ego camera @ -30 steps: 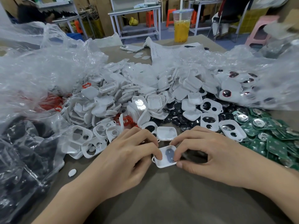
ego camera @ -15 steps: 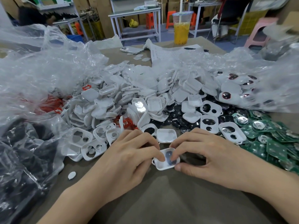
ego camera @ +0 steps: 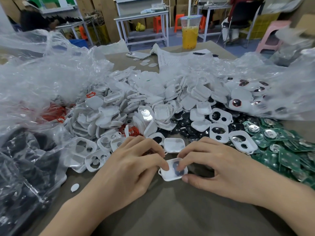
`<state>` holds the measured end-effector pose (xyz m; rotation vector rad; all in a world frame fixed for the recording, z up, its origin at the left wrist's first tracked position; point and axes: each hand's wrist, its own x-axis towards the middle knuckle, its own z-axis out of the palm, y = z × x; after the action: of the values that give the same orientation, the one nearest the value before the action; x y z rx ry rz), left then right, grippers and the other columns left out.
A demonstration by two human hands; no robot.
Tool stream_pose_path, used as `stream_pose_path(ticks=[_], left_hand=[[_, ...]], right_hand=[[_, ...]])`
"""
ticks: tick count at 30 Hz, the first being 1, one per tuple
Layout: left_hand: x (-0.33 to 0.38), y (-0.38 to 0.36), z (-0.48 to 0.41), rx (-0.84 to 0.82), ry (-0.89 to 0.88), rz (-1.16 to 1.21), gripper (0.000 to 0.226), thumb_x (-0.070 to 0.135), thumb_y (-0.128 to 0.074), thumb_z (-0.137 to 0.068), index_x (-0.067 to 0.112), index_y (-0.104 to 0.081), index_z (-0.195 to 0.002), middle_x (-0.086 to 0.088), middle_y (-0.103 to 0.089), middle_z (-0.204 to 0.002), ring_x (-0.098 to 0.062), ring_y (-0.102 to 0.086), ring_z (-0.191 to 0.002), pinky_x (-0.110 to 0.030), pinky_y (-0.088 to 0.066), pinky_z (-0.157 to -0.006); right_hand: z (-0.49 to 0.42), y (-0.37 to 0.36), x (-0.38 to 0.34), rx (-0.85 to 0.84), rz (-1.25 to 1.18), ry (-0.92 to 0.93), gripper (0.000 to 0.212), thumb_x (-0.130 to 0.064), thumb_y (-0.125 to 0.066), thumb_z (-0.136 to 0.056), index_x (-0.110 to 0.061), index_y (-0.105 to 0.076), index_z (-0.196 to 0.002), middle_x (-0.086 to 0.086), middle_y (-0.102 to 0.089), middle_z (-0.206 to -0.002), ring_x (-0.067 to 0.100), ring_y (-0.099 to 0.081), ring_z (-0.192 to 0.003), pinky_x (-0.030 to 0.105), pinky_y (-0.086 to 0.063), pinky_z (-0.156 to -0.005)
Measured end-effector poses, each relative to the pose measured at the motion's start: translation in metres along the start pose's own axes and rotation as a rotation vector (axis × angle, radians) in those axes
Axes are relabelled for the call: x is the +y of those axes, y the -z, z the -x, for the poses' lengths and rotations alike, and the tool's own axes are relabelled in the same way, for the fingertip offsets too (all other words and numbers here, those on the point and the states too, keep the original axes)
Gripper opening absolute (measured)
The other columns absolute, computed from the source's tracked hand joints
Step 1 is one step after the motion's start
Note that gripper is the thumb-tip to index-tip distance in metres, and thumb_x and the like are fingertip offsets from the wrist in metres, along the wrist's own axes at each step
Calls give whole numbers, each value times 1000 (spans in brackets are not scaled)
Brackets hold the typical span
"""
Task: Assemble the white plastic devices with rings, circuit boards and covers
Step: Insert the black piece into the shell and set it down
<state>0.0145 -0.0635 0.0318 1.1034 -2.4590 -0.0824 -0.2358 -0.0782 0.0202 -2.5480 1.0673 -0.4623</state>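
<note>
Both hands, left (ego camera: 126,169) and right (ego camera: 219,167), pinch one white case (ego camera: 173,170) (a dark part inside) on the table (ego camera: 170,215), before heaped white shells (ego camera: 122,108).

The white shells (ego camera: 119,113) heaped across the middle of the table (ego camera: 170,210) look like smooth moulded plastic with a slight sheen, and the table itself is a matt grey-brown surface. Toward the right edge lie green circuit boards (ego camera: 279,150) with shiny metal discs on them, next to glossy black round parts (ego camera: 184,128). Crinkled clear plastic bags (ego camera: 42,79) glint along the left and right sides, and a sheet of printed paper (ego camera: 177,57) lies near the far edge.
</note>
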Motion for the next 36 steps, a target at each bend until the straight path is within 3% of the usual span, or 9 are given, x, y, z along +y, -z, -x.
stream_pose_path(ticks=[4, 21, 28, 32, 34, 36], left_hand=[[1, -2, 0, -52, -7, -17, 26, 7, -60, -90, 30, -72, -87, 15, -62, -102, -9, -55, -93, -29, -44, -83], [1, -2, 0, -62, 4, 5, 27, 13, -54, -92, 32, -71, -85, 17, -61, -102, -7, -54, -95, -26, -42, -83], [-5, -3, -1, 95, 45, 25, 28, 18, -47, -97, 23, -74, -94, 12, -63, -100, -14, -59, -91, -33, -46, -80], [-12, -4, 0, 198, 80, 21, 28, 12, -47, -94, 22, -74, -94, 12, -62, -100, -11, -56, -93, -33, -45, -82], [-14, -5, 0, 248, 97, 23, 28, 14, -47, -95, 21, -74, -93, 11, -63, -100, -11, -56, -94, -34, -46, -82], [-17, -6, -1, 295, 116, 18, 29, 15, -46, -95, 20, -74, -92, 10, -64, -99, -14, -58, -94, -36, -47, -82]], right_hand=[[0, 1, 0, -4, 1, -2, 19, -57, -54, -92, -48, -63, -105, -31, -55, -115, -4, -48, -113, 8, -33, -95], [0, 1, -2, 4, 12, -1, 20, -55, -54, -93, -46, -66, -106, -27, -56, -114, 0, -50, -110, 11, -36, -94], [0, 0, -1, 9, 42, 4, 20, -55, -54, -91, -47, -65, -105, -27, -56, -115, 0, -50, -109, 10, -37, -93], [1, 1, -1, 5, 0, -24, 30, -68, -47, -92, -50, -58, -113, -33, -49, -122, -4, -47, -117, 11, -37, -95], [0, 3, 0, 81, -4, -42, 30, -67, -43, -96, -49, -57, -115, -33, -51, -122, -6, -49, -117, 14, -41, -95], [-1, 5, 2, 303, 72, -63, 26, -54, -46, -99, -40, -63, -115, -26, -59, -116, 0, -54, -111, 23, -42, -96]])
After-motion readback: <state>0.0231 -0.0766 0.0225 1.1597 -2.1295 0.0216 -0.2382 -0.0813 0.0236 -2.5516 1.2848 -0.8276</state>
